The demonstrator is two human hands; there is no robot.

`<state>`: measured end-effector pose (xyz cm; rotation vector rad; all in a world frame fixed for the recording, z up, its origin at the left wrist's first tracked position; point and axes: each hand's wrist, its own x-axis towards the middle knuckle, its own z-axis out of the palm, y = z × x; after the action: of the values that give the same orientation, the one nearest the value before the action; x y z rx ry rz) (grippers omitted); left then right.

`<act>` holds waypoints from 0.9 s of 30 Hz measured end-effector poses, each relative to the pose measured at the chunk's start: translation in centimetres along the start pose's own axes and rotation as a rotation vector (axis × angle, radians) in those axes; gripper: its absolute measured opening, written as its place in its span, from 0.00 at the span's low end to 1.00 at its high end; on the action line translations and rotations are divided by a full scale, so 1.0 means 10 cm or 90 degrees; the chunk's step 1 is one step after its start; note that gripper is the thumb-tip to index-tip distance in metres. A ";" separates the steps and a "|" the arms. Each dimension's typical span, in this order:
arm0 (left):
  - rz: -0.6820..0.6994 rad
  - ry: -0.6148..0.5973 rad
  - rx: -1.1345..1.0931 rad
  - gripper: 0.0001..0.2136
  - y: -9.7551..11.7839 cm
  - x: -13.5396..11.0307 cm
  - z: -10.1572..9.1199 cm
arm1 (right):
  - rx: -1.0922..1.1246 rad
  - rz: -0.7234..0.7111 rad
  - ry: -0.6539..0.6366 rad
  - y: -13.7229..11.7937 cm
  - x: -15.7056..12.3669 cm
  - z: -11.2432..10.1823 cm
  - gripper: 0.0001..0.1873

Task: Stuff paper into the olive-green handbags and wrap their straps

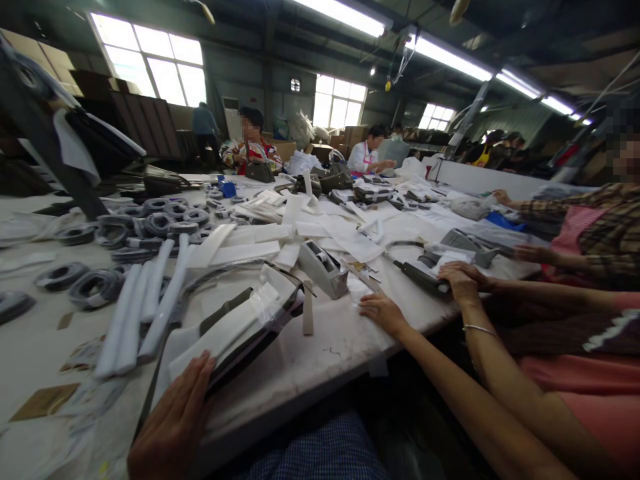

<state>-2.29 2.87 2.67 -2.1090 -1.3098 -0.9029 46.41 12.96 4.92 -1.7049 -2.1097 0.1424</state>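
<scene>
A dark olive handbag [250, 347] lies on the near edge of the table, covered by white foam sheet [225, 330] with clear tape across its far end. My left hand [175, 407] rests on the near end of the foam, fingers straight and close together, its thumb hidden. A grey tape dispenser [320, 268] stands just beyond the bag. To its right is my right hand [383, 313], fingers bent and drawn together at a shiny strip of clear tape [357, 291] by the cutter end. The fingertips are partly blurred.
Rolled white foam tubes [127, 320] and wrapped coils [95, 287] lie left. Loose foam strips [245, 253] cover the middle. A co-worker's hands [463, 277] hold another dark bag [423, 277] close on my right. More people sit across the table.
</scene>
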 end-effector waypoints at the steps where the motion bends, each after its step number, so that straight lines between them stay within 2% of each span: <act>1: -0.003 -0.002 0.002 0.27 0.00 0.00 0.00 | 0.004 0.000 0.006 -0.01 0.02 0.01 0.05; 6: -0.017 0.000 -0.003 0.27 0.02 0.00 -0.02 | 0.025 -0.016 0.040 -0.19 0.09 -0.08 0.06; 9: -0.028 0.001 -0.005 0.26 0.02 -0.01 -0.01 | 0.059 -0.049 0.047 -0.49 0.03 -0.11 0.07; 11: -0.034 0.001 -0.006 0.27 0.02 -0.01 -0.01 | 0.140 -0.074 0.029 -0.76 -0.08 -0.09 0.08; 13: -0.038 0.000 -0.008 0.27 0.02 -0.01 -0.01 | 0.254 -0.087 -0.015 -1.06 -0.20 -0.06 0.08; 16: -0.048 0.003 -0.005 0.27 0.02 -0.02 -0.02 | 0.392 -0.097 -0.129 -1.46 -0.40 0.00 0.08; 19: -0.058 0.007 -0.004 0.27 0.03 -0.03 -0.02 | 0.485 -0.143 -0.264 -1.69 -0.53 0.05 0.09; 20: -0.062 0.009 -0.004 0.27 0.03 -0.03 -0.02 | 0.495 -0.157 -0.281 -1.72 -0.56 0.08 0.10; 22: -0.067 0.012 -0.002 0.27 0.03 -0.03 -0.02 | 0.447 -0.139 -0.228 -1.74 -0.61 0.18 0.14; 25: -0.079 0.015 0.007 0.28 0.03 -0.03 -0.03 | 0.243 -0.046 -0.102 -1.73 -0.70 0.41 0.23; 27: -0.085 0.015 0.009 0.28 0.03 -0.03 -0.03 | 0.134 -0.058 -0.121 -1.76 -0.77 0.59 0.33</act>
<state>-2.20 2.30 2.65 -2.0131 -1.4553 -0.9678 29.41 2.39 3.53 -1.5217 -2.2137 0.4984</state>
